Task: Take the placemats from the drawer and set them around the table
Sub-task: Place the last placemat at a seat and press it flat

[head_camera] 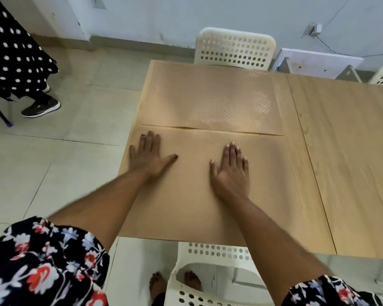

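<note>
A person in floral sleeves leans over a white perforated chair [210, 281] and presses both palms flat on the near placemat [190, 195], which lies at the front edge of the wooden bench [345, 168]. The left hand [147, 157] rests near that placemat's left border, the right hand [231, 171] toward its middle; both are spread wide and grasp nothing, smoothing the sheet rather than holding it. Just beyond the near placemat, edge to edge with it or slightly overlapping, a second placemat [210, 100] with a pale lattice pattern lies in front of the far chair [234, 48]. By this showing, two places at this end of the bench are laid, while the stretch to the right of the near placemat is bare wood, so more settings probably remain; the drawer is out of view. Left of the bench, another person's polka-dot skirt [11, 47] and black shoe show on the tiled floor. No brand, label or legible writing appears anywhere.
</note>
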